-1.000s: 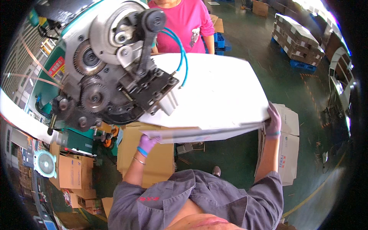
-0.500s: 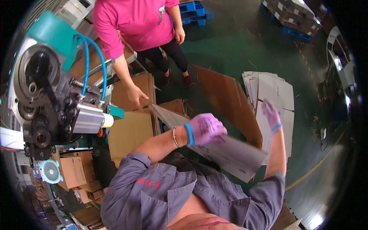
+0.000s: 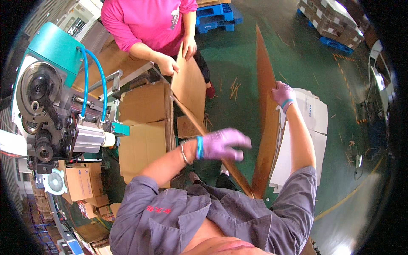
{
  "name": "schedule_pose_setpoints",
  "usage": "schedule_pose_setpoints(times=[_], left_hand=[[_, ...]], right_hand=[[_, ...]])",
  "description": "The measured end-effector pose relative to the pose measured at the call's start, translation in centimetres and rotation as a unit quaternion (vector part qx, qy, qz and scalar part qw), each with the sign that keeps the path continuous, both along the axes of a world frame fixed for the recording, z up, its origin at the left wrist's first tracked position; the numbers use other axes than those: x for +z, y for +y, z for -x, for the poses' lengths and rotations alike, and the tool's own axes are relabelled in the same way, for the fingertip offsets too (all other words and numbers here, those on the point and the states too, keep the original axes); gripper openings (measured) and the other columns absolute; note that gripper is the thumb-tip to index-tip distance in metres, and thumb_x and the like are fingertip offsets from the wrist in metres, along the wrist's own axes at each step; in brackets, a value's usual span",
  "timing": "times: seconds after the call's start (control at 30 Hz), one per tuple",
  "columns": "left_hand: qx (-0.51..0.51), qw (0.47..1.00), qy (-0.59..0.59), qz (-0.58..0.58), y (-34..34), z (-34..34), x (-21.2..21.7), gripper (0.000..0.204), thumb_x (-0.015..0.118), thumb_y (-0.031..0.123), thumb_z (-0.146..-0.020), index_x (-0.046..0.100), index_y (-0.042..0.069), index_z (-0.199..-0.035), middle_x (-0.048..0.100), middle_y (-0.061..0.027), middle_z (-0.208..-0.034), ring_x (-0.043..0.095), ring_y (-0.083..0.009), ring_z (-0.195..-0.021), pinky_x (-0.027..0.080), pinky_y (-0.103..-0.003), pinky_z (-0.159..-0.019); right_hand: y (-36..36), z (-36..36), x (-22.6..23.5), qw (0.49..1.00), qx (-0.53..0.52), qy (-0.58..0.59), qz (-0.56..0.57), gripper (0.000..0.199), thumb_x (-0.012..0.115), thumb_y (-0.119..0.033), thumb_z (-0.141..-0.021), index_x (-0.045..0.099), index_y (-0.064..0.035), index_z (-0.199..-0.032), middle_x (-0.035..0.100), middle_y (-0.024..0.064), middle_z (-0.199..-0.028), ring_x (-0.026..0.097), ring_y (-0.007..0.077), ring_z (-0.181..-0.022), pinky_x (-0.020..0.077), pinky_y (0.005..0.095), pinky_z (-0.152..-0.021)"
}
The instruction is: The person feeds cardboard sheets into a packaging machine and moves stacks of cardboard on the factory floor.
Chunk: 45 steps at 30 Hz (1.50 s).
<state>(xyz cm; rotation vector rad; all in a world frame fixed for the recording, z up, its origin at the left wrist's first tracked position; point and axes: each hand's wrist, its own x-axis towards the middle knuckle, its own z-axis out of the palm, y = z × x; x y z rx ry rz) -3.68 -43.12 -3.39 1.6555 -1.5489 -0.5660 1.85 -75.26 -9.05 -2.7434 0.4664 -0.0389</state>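
Note:
My right hand (image 3: pixel 283 94), in a purple glove, grips the edge of a tall brown cardboard sheet (image 3: pixel 267 114) standing on edge in front of me. My gloved left hand (image 3: pixel 225 144) is open and a little blurred, its fingers spread above the thin edge of a second cardboard panel (image 3: pixel 191 118). The two panels meet near my body; whether they are joined I cannot tell. Across from me, a co-worker's two hands (image 3: pixel 169 65) hold an upright cardboard flap (image 3: pixel 189 87) at the far end of the second panel.
White flat cartons (image 3: pixel 312 114) lie stacked on the right. Flat brown cardboard (image 3: pixel 142 144) is piled at left, beside a machine (image 3: pixel 55 106) with blue hoses. Cardboard boxes (image 3: pixel 78 182) stand below it. Blue pallets (image 3: pixel 219 17) and a wrapped load (image 3: pixel 331 23) are farther back.
My right hand has moved up and left and taken hold of the brown sheet, now more upright. My left hand has let go of the panel's edge. The co-worker now grips with both hands.

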Motion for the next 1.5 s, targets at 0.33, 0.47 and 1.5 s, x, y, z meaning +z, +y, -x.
schedule_pose_setpoints(times=[0.33, 0.47, 1.5], left_hand=[[0.522, 0.735, 0.405, 0.153, 0.6, -9.1, 1.9, 0.046, 0.065, 0.036, -0.086, 0.058, -0.004, -0.108, 0.063, -0.0071, -0.09, 0.06, -0.0154, -0.079, 0.05, -0.028, -0.075], [0.534, 0.777, 0.292, 0.161, 9.4, -1.6, -3.3, 0.028, 0.064, 0.022, -0.087, 0.064, -0.002, -0.1, 0.065, -0.0053, -0.082, 0.062, -0.0149, -0.075, 0.05, -0.027, -0.073], [0.481, 0.672, -0.507, -0.243, 38.5, 12.9, 4.6, 0.07, 0.064, 0.043, -0.076, 0.041, 0.018, -0.137, 0.053, -0.0009, -0.073, 0.053, -0.0188, -0.071, 0.041, -0.035, -0.064]], right_hand=[[22.9, 15.7, 0.9, 0.922, 0.319, -0.219, 0.018, 0.037, 0.055, -0.021, -0.084, 0.053, -0.0005, -0.115, 0.06, 0.0067, -0.062, 0.058, 0.025, -0.048, 0.0465, 0.0385, -0.045], [14.8, 15.1, 5.0, 0.932, 0.123, -0.328, -0.095, 0.035, 0.059, -0.018, -0.085, 0.054, -0.0044, -0.118, 0.06, 0.0146, -0.1, 0.058, 0.0266, -0.094, 0.0464, 0.0369, -0.079], [35.2, 17.3, 12.2, 0.869, 0.454, -0.194, -0.002, 0.043, 0.065, -0.03, -0.08, 0.058, -0.0082, -0.116, 0.062, 0.0129, -0.099, 0.057, 0.0304, -0.091, 0.047, 0.0407, -0.077]])
